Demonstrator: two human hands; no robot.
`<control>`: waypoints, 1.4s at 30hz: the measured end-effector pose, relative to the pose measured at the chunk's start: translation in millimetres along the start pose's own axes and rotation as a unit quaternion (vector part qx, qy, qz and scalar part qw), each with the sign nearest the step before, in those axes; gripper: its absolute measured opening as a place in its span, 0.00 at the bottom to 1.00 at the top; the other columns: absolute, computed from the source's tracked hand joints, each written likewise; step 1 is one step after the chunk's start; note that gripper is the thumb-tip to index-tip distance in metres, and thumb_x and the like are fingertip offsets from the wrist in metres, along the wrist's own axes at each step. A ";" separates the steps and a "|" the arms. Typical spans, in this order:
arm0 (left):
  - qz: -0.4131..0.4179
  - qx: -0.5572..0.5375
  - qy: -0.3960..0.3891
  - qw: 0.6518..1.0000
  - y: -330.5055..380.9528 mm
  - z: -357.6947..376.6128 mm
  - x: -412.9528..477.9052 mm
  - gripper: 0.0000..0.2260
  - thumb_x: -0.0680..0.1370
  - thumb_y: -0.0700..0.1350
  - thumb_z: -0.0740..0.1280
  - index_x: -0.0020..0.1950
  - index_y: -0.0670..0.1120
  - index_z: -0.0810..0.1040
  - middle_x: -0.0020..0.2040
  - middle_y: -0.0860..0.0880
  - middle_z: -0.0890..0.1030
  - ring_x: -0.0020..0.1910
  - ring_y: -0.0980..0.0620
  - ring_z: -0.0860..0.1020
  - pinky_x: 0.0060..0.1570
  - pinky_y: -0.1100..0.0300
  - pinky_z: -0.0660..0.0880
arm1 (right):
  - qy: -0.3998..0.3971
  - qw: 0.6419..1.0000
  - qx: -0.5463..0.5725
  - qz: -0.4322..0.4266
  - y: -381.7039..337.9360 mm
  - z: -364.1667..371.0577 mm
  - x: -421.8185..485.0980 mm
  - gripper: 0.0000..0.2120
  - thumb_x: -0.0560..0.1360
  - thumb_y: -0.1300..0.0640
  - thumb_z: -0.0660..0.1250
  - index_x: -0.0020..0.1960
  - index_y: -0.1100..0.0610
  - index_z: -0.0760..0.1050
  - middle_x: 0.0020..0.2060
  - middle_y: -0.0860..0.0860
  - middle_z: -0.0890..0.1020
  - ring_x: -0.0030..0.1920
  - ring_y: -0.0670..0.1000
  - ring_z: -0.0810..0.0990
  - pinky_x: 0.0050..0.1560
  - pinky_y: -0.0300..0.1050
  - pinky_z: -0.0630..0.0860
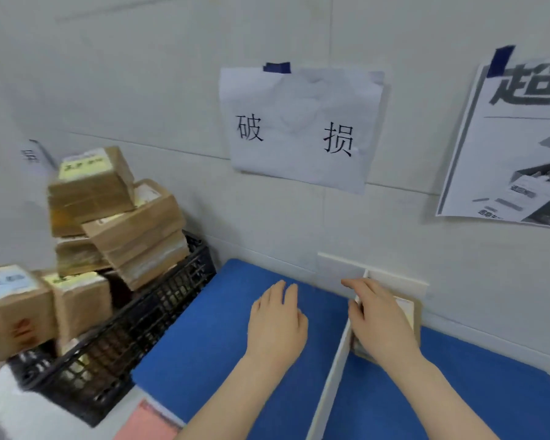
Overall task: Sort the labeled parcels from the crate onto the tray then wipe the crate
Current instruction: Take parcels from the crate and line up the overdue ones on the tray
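Observation:
A black plastic crate [159,300] stands at the left, piled high with several brown cardboard parcels [134,230] carrying pale labels. The blue tray [204,354] lies in front of me against the wall, split by a white divider [334,376]. My left hand [275,322] hovers flat and empty over the tray's left section, fingers straight. My right hand [381,322] lies over a brown labeled parcel [410,309] in the far corner of the right section, fingers curved over its top; most of the parcel is hidden beneath the hand.
On the wall hang a white paper sign [302,128] with two characters and a printed poster [515,144] at the right. A pink cloth or sheet [146,423] lies at the tray's near left corner. A white surface [10,411] shows beside the crate.

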State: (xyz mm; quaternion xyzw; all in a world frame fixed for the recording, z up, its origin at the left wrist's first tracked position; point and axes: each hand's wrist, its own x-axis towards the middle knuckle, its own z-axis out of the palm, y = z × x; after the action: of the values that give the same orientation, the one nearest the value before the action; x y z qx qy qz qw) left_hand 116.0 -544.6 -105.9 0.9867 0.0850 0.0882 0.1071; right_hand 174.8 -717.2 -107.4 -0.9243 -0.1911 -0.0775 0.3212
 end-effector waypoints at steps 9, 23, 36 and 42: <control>-0.188 -0.014 -0.039 0.981 -149.2 -43.6 -91.6 0.20 0.80 0.45 0.53 0.72 0.48 0.62 0.71 0.50 0.63 0.66 0.48 0.66 0.58 0.55 0.70 | -0.133 0.984 0.008 -0.121 -143.8 89.3 -11.3 0.17 0.80 0.57 0.57 0.67 0.45 0.69 0.63 0.39 0.71 0.59 0.42 0.71 0.52 0.38 0.71; -0.130 -0.162 0.149 0.967 -333.0 -160.7 -61.2 0.19 0.81 0.50 0.55 0.72 0.52 0.63 0.72 0.53 0.63 0.64 0.53 0.70 0.60 0.55 0.72 | -0.065 0.994 0.073 -0.056 -314.5 167.8 46.3 0.18 0.80 0.59 0.57 0.67 0.47 0.70 0.61 0.44 0.72 0.45 0.41 0.75 0.44 0.40 0.72; -0.064 -0.281 0.120 0.950 -356.4 -248.3 110.2 0.25 0.78 0.54 0.55 0.75 0.51 0.59 0.77 0.51 0.51 0.71 0.44 0.63 0.69 0.45 0.62 | 0.039 0.985 0.099 -0.136 -433.6 133.6 203.6 0.16 0.77 0.62 0.56 0.61 0.51 0.74 0.60 0.48 0.72 0.56 0.47 0.74 0.55 0.42 0.69; -0.072 -0.293 0.102 0.948 -366.7 -236.3 108.1 0.23 0.80 0.52 0.55 0.75 0.51 0.59 0.78 0.53 0.49 0.70 0.49 0.64 0.58 0.58 0.65 | -0.044 0.987 0.052 -0.144 -425.2 153.5 229.8 0.17 0.77 0.59 0.60 0.65 0.51 0.73 0.64 0.49 0.71 0.65 0.48 0.70 0.60 0.41 0.66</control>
State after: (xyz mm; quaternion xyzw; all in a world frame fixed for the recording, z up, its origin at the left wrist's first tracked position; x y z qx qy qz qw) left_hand 120.8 -125.0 55.1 0.8888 0.1362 0.2014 0.3886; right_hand 216.7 -245.3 73.7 -0.8718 -0.3401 -0.0719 0.3452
